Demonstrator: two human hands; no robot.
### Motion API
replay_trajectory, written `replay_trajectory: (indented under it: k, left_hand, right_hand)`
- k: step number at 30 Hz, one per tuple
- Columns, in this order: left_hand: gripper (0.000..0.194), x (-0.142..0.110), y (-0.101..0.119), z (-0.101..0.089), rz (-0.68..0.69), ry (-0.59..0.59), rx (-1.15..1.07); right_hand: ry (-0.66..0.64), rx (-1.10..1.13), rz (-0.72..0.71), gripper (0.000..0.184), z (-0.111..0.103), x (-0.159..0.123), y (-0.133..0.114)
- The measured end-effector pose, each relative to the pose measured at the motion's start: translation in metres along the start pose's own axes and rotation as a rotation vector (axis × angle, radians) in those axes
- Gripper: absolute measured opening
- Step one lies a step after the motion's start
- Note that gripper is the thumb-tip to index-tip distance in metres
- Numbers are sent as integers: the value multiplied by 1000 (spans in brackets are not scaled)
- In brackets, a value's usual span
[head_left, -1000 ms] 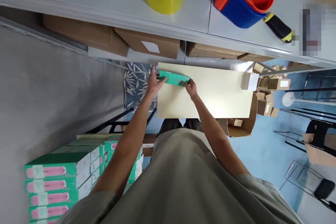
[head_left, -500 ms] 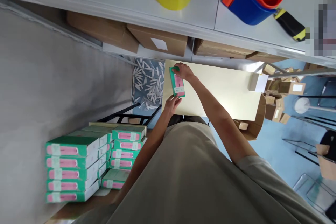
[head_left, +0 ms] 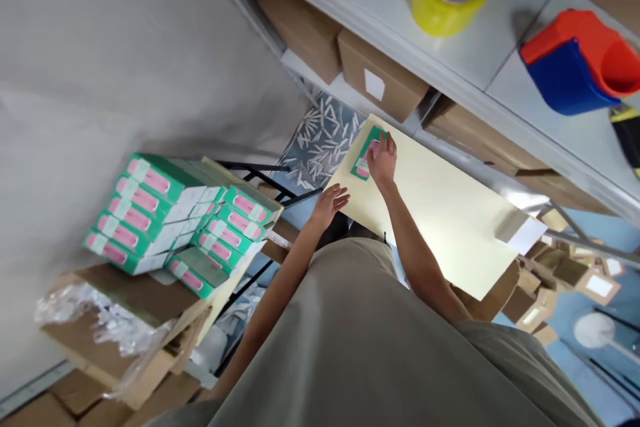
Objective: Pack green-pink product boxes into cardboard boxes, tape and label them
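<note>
A small green box with a pink picture (head_left: 362,167) lies flat near the left end of the cream tabletop (head_left: 440,207). My right hand (head_left: 383,160) is over the box's right side and covers part of it. Its fingers are stretched and slightly apart; whether they press on the box is unclear. My left hand (head_left: 330,205) hovers by the table's near left edge, apart from the box, with fingers spread and nothing in them.
Stacked green boxes (head_left: 185,213) stand at left, above an open carton with clear plastic (head_left: 107,320). A shelf ahead holds yellow tape (head_left: 440,13) and a red-blue tape dispenser (head_left: 570,73). A white box (head_left: 525,233) sits at the table's right end. Cartons (head_left: 535,300) lie beyond.
The green box was turned from lengthwise to upright in view and laid on the table. My left hand has let go of it. The view has swung left towards the stacked boxes.
</note>
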State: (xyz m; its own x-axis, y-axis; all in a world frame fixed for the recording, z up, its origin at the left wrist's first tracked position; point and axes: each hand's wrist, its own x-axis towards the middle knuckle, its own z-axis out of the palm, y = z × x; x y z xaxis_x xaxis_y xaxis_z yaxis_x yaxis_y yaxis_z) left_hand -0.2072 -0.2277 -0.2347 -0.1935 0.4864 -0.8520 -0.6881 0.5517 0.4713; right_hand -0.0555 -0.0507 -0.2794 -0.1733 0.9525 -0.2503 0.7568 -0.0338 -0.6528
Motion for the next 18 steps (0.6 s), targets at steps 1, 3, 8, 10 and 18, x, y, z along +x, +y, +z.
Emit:
replay_trajectory:
  k: [1, 3, 8, 10, 18]
  left_hand:
    - [30, -11, -1, -10, 19, 8, -24]
    - [27, -34, -1, -32, 64, 24, -84]
    - [25, -88, -1, -87, 186, 129, -283]
    - [22, -109, -3, -112, 259, 168, -383]
    - [14, -227, -29, -272, 678, 341, -725]
  right_hand:
    - [-4, 17, -37, 64, 2, -12, -7]
    - [-49, 49, -112, 62, 10, -39, -26]
    - [-295, 102, -391, 53, 50, -118, -91]
    - [-405, 127, -543, 48, 69, -155, -121]
    - [-836, 215, -960, 49, 144, -331, -249]
